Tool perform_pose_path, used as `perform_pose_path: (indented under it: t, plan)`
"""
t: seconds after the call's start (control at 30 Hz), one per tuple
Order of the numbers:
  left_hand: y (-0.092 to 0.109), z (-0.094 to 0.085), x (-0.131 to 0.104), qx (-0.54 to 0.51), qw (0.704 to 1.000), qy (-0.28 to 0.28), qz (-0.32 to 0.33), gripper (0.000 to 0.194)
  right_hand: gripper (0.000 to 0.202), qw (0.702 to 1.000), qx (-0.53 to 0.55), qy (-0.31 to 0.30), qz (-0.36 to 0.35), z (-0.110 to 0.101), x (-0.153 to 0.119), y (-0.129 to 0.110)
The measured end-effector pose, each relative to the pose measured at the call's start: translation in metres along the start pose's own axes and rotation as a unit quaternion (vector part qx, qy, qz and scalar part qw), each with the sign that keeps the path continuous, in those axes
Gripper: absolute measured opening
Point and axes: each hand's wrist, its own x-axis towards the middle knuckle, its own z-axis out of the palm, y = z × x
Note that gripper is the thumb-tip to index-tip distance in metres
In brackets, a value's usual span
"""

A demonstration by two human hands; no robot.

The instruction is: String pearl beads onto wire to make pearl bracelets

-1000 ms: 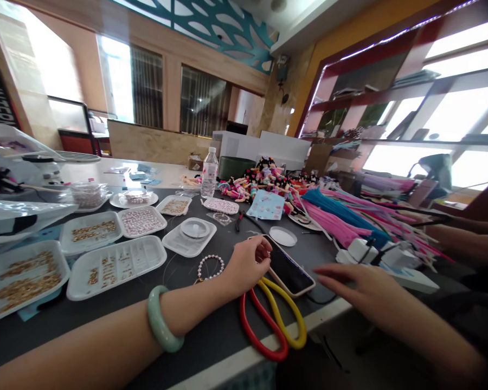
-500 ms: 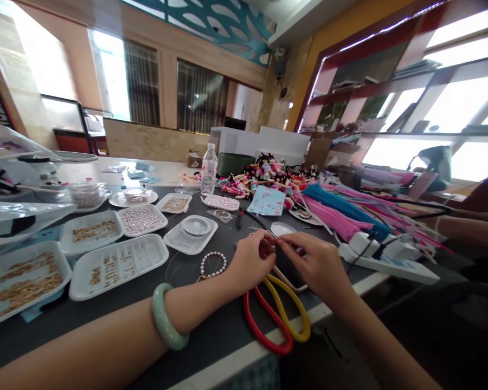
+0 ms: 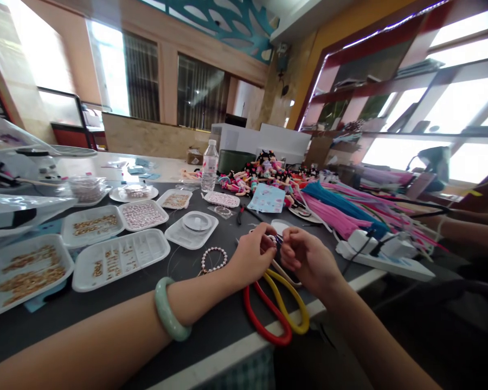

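My left hand (image 3: 255, 253), with a green bangle (image 3: 168, 310) on its wrist, is closed in a pinch around a small item with pale beads; its details are too small to tell. Close by on the right, my right hand (image 3: 309, 261) has its fingers curled and pressed together, and what they hold is too small to name. Red-handled (image 3: 268, 319) and yellow-handled (image 3: 295, 309) loops extend from beneath the hands over the table's front edge. A pearl-like bead bracelet (image 3: 213, 260) lies left of my left hand.
White trays of gold-coloured parts (image 3: 122, 260) and pink beads (image 3: 143, 215) stand at the left. A spool (image 3: 197, 222) sits in another tray. Behind are a water bottle (image 3: 209, 167) and a pile of dolls (image 3: 264, 173). A power strip (image 3: 386, 260) lies at the right, near another person's arm (image 3: 467, 235).
My right hand has turned, its fingers now curled more tightly and slightly apart from my left hand. My left hand stays almost in place.
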Motion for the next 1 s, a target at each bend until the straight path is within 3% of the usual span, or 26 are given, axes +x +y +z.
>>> perform_pose_path:
  t: [0.13,0.27,0.33,0.43,0.53,0.83,1.0]
  plan:
    - [-0.001,0.0,0.0,-0.038,0.999,0.008,-0.011,0.034,0.009,1.0,-0.02,0.001,-0.007,-0.006,0.002,-0.001]
    - [-0.001,0.0,0.0,-0.061,0.998,0.012,-0.019,0.033,0.017,0.975,-0.212,0.034,-0.053,-0.015,0.004,0.001]
    - [-0.001,0.0,0.001,-0.07,0.997,0.012,-0.024,0.032,0.023,0.936,-0.337,0.049,-0.088,-0.015,0.003,0.001]
    - [-0.002,0.0,0.001,-0.073,0.997,0.014,-0.036,0.025,0.031,0.844,-0.513,0.059,-0.147,-0.013,0.001,0.0]
    - [-0.003,0.0,0.002,-0.07,0.996,0.019,-0.047,0.019,0.03,0.779,-0.596,0.054,-0.184,-0.01,0.0,-0.001]
    - [-0.004,-0.001,0.005,-0.049,0.997,0.022,-0.054,0.012,0.029,0.745,-0.63,0.025,-0.218,-0.015,0.003,0.005]
    - [0.0,-0.003,0.004,0.007,0.999,0.015,-0.05,0.009,0.025,0.742,-0.627,0.033,-0.236,-0.012,0.002,0.004]
